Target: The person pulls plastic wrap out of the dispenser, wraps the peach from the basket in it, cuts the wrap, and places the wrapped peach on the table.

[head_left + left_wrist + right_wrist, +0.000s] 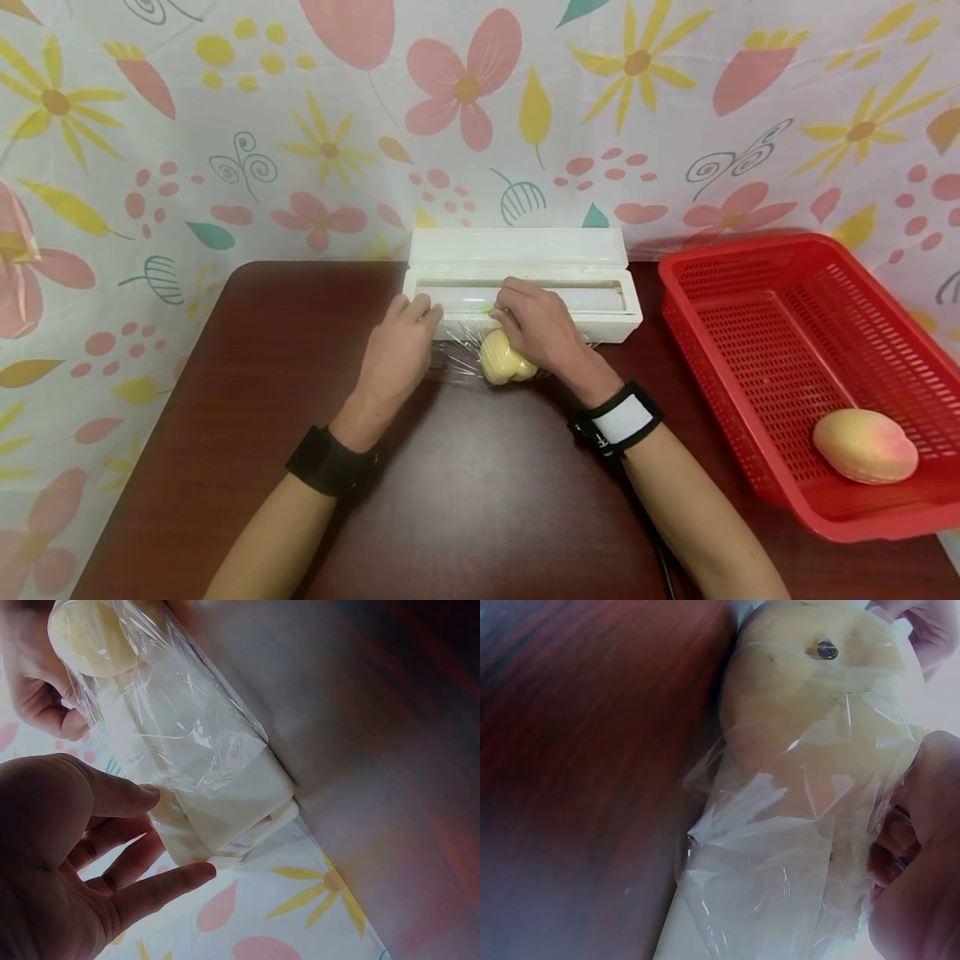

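Note:
A white cling film box (525, 328) stands at the back of the table, its lid (517, 247) raised and a film roll (457, 297) inside. Clear film (187, 712) runs down its front over a round yellow fruit (501, 360), whose dark end spot shows in the right wrist view. My left hand (397, 350) holds the box's left end, thumb (139, 796) at the top edge and the other fingers spread round the end. Over the front edge, above the fruit, my right hand (538, 323) has curled fingers that pinch a small green slide cutter (487, 311).
To the right stands a red plastic basket (720, 392) with a yellow, pink-blushed fruit (865, 446) in it. A flower-patterned sheet (322, 108) hangs right behind the dark brown table (480, 500). Under my right forearm runs a black cable (660, 550).

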A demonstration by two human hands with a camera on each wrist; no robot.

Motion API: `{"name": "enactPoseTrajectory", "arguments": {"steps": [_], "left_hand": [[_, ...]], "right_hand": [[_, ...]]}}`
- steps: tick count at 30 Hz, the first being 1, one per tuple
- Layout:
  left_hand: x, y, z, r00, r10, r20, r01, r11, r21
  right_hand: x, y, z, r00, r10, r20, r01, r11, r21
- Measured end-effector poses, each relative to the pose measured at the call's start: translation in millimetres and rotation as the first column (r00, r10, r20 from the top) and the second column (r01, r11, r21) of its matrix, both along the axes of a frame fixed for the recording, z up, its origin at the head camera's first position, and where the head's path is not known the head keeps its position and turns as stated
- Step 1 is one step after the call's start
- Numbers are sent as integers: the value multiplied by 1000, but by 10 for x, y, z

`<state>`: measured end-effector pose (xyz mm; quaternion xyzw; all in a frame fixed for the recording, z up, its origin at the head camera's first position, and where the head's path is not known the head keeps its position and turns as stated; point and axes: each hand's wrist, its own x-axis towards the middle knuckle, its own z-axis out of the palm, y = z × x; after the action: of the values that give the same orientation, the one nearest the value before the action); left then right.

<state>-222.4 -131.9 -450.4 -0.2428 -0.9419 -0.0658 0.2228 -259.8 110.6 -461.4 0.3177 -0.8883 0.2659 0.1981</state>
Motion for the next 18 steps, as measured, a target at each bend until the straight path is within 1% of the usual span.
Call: {"name": "enactPoseTrajectory", "arguments": {"steps": [6,10,18], "left_hand": [[-7,1,-3,1000,-6,-1,6,1000,4],[-9,-2,-14,1000,-1,4,1,1000,2],[-10,-2,-11,1000,0,-4,0,1000,-10]], "right_hand": [[-34,24,0,998,52,-18,-53,998,-46],[-62,37,-11,996,85,-9,-85,994,-73],[-80,52,-14,997,80,23,-78,995,-56]]}}
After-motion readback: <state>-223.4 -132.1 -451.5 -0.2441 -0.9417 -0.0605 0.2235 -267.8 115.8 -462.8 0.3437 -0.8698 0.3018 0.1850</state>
